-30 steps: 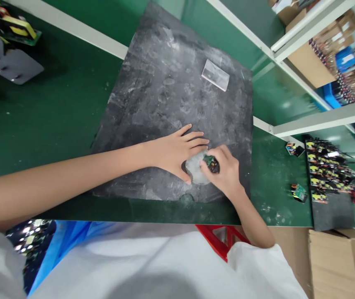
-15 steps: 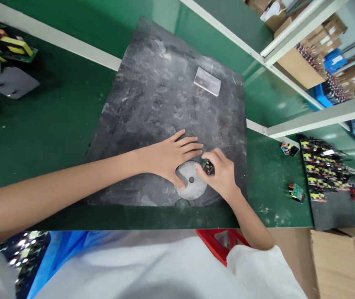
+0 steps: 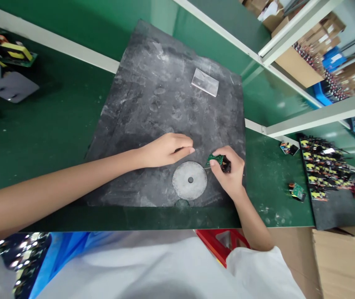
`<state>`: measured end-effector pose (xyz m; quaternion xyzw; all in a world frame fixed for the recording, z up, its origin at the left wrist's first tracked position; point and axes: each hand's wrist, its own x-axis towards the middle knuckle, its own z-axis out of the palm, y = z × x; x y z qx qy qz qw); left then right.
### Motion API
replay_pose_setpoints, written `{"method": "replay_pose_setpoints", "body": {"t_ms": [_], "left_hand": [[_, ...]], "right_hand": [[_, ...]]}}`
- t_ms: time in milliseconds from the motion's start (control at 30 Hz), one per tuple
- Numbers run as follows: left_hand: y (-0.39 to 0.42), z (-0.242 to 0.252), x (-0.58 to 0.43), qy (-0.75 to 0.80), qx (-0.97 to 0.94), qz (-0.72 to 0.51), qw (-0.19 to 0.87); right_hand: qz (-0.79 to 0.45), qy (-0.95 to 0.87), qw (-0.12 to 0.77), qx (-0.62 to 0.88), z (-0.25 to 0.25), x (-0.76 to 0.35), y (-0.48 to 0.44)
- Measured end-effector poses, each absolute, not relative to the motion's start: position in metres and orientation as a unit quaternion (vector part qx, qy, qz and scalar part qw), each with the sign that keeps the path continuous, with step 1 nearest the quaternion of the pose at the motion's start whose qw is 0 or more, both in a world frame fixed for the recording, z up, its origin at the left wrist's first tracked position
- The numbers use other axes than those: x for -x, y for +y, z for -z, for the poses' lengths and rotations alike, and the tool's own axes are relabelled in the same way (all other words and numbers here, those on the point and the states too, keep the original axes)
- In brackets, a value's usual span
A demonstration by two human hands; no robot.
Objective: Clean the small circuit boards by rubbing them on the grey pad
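My right hand (image 3: 231, 174) grips a small circuit board (image 3: 216, 159), green on the side facing me, with dark components partly hidden by the fingers. A thin, light wire-like line sticks out from it towards a round grey disc (image 3: 182, 181) with a central hole, which lies flat on the dark mat (image 3: 165, 112). Just above the disc's upper left edge is my left hand (image 3: 169, 150), its fingers curled and the thumb tip meeting the index finger. Whatever may be in that pinch is too small to make out.
A pale flat rectangular block (image 3: 205, 82) lies on the mat's far part. Two small board assemblies (image 3: 297, 191) sit on the green table at right, beside a tray of several more (image 3: 323, 168). Larger yellow-and-black assemblies (image 3: 15, 52) stand at left. A white frame (image 3: 314, 112) crosses the right.
My left hand has gone from spread fingers over the disc to a closed pinch, lifted off it. My right hand has moved slightly right and turned the circuit board, showing its green side.
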<state>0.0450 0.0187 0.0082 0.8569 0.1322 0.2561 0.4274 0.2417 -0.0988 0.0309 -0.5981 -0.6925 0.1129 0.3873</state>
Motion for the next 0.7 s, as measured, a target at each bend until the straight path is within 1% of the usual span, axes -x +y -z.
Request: {"method": "replay_pose_setpoints", "body": {"t_ms": [100, 167, 233, 300, 400, 533, 600, 700], "left_hand": [[0.024, -0.009, -0.044, 0.155, -0.763, -0.233, 0.583], [0.031, -0.009, -0.042, 0.123, -0.704, -0.185, 0.674], [0.039, -0.010, -0.039, 0.092, -0.643, -0.149, 0.746], [0.046, -0.011, -0.037, 0.087, -0.572, -0.147, 0.802], [0.050, -0.010, -0.035, 0.103, -0.531, -0.174, 0.823], [0.049, -0.006, -0.035, 0.106, -0.487, -0.192, 0.845], [0.048, -0.005, -0.036, 0.104, -0.451, -0.195, 0.865], [0.048, -0.004, -0.036, 0.115, -0.438, -0.194, 0.870]], "right_hand": [[-0.179, -0.653, 0.427, 0.600, -0.027, -0.243, -0.101], [-0.225, -0.621, 0.457, 0.596, -0.024, -0.243, -0.103], [-0.258, -0.598, 0.473, 0.593, -0.021, -0.243, -0.103], [-0.285, -0.582, 0.481, 0.591, -0.020, -0.243, -0.103], [-0.317, -0.566, 0.492, 0.581, -0.023, -0.243, -0.104], [-0.307, -0.594, 0.475, 0.572, -0.029, -0.243, -0.108], [-0.304, -0.646, 0.434, 0.549, -0.033, -0.241, -0.111], [-0.274, -0.747, 0.326, 0.510, -0.039, -0.232, -0.115]]}}
